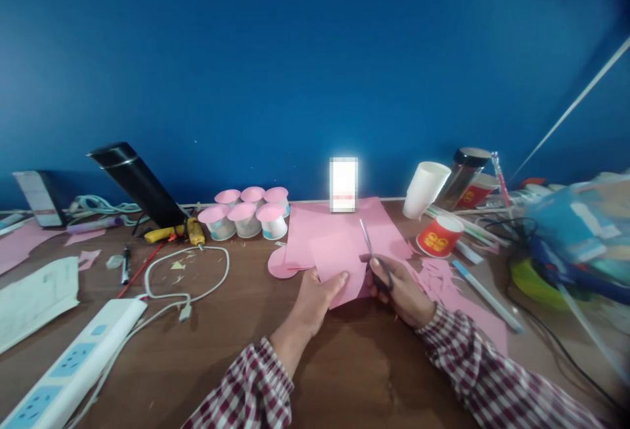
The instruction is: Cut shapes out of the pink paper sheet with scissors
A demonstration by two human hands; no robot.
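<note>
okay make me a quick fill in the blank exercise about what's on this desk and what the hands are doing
1. The right hand holds a pair of ____ with its blades over the pink sheet.
2. The left hand grips the sheet's ____ edge.
3. The six small tubs by the wall have ____ lids.
4. The red paper cup lies tipped on its ____.

Missing words: scissors; near; pink; side
</note>
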